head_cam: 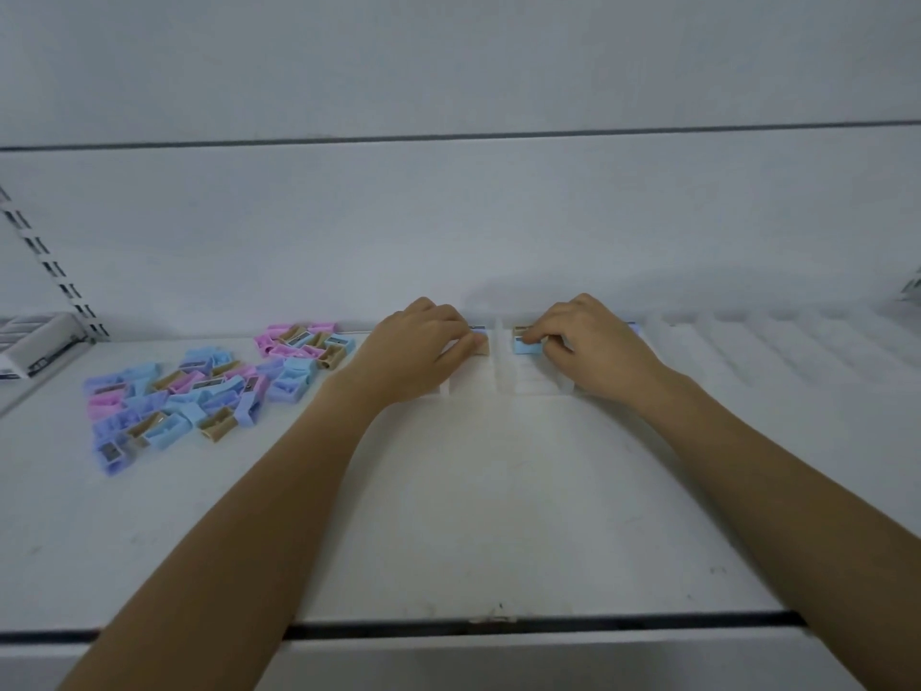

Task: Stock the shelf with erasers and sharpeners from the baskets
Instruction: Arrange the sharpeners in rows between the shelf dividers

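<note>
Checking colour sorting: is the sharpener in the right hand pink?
No, the right hand pinches a light blue sharpener, while the left hand grips a tan sharpener.

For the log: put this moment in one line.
left hand: holds tan sharpener | right hand: pinches blue sharpener | rest: sharpener pile at left

This is a shop: a white display shelf, a slotted wall upright, lane dividers and heaped pastel sharpeners.

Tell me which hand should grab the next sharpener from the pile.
Left, probably. The left hand is nearer the pile, which lies to its left; the right hand is farther off, pinching a blue sharpener.
</note>
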Tool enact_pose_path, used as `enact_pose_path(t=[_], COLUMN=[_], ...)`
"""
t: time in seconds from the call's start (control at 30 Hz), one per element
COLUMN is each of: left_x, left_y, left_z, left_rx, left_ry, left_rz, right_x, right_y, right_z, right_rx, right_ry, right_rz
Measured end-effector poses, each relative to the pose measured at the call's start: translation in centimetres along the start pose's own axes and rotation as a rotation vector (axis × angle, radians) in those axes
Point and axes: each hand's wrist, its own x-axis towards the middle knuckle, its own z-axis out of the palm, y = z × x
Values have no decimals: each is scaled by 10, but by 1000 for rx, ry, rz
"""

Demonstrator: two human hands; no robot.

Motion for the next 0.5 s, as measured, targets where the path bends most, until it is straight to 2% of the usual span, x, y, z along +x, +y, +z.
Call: enact_pose_path(t=[0.13,0.23,0.33,0.5], left_x=[-1,0,1,-8], left_y=[0,1,2,-6], left_z=[-1,-4,-13,-43], left_rx=[20,28,70,184], left_ry=[12,97,116,83], left_rz=[19,45,-1,-68], right_x=[-2,-3,-2,2], right_y=[-3,-8,-12,-37], right_z=[-3,-12,-19,-26], right_rx=[12,65,143,185], right_ry=[-1,88,142,61], right_rz=[7,23,-1,-148])
